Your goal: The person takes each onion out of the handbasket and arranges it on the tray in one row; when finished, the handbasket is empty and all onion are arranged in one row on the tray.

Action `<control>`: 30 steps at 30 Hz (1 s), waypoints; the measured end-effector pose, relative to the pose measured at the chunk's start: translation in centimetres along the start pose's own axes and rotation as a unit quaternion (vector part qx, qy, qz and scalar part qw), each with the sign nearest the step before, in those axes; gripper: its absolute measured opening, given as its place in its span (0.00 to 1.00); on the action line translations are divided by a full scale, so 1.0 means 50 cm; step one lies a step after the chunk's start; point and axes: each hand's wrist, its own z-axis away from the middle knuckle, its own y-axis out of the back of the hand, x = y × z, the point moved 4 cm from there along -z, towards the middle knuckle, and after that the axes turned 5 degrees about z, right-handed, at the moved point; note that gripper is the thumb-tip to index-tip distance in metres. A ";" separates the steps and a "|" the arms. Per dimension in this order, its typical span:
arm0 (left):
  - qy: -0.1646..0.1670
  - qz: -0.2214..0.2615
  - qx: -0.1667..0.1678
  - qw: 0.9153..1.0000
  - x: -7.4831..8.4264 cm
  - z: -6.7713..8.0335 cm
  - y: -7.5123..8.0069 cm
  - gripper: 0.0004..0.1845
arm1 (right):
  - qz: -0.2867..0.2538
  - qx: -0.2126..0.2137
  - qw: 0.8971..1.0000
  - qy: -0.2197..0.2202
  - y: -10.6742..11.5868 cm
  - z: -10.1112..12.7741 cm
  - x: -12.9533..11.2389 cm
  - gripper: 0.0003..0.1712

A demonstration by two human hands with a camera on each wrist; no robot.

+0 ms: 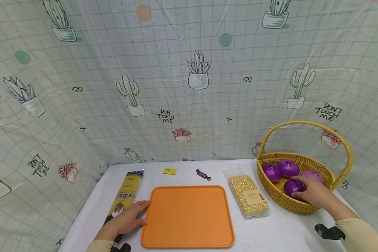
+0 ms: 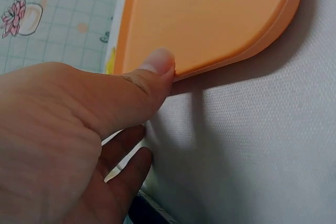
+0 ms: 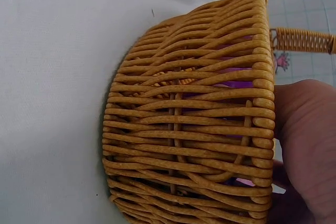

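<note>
One orange tray (image 1: pixel 187 217), long axis crosswise

From here I see a glossy, rounded purple ball (image 1: pixel 291 188) inside the near side of a golden wicker basket (image 1: pixel 278 196), close to three similar balls (image 1: pixel 288 168), while an orange tray (image 1: pixel 187 217), rectangular with rounded corners, lies flat left of the basket.

Long yellow-and-navy plastic packet (image 1: pixel 126 190): reads "ankara"
Pale green-grey checked curtain (image 1: pixel 182 105): reads "DON'T TOUCH ME", three times
Cream rectangular label (image 1: pixel 253 197): illegible
</note>
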 end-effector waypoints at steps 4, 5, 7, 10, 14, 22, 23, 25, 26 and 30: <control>-0.003 0.009 -0.003 1.000 -0.001 0.001 0.001 0.39 | 0.000 -0.003 1.000 0.000 -0.002 -0.001 0.002 0.37; -0.003 0.012 -0.003 1.000 -0.002 0.001 0.001 0.39 | -0.001 -0.004 1.000 0.000 -0.002 -0.001 0.002 0.37; -0.006 0.015 -0.001 1.000 -0.002 0.002 0.001 0.39 | -0.002 -0.006 1.000 -0.001 -0.003 0.000 0.003 0.38; -0.005 0.019 0.002 1.000 -0.001 0.003 0.003 0.39 | -0.003 -0.011 1.000 -0.002 -0.004 0.000 0.002 0.38; -0.005 0.018 0.005 1.000 0.000 0.004 0.003 0.39 | -0.001 -0.009 1.000 -0.004 -0.006 0.000 0.002 0.38; -0.011 0.016 0.006 1.000 -0.001 0.003 0.001 0.39 | 0.008 0.000 1.000 -0.005 -0.008 -0.001 0.002 0.38; -0.010 0.017 0.005 1.000 -0.001 0.003 0.000 0.39 | 0.009 0.001 1.000 -0.006 -0.008 -0.001 0.002 0.38; -0.009 0.019 0.004 1.000 -0.001 0.003 0.001 0.39 | 0.009 0.002 1.000 -0.008 -0.008 -0.001 0.002 0.38; -0.007 0.018 0.005 1.000 0.000 0.003 0.001 0.39 | 0.009 0.002 1.000 -0.009 -0.008 0.000 0.002 0.38; -0.003 0.020 0.008 1.000 0.002 0.005 0.003 0.39 | 0.004 0.006 1.000 -0.011 -0.007 0.002 -0.001 0.39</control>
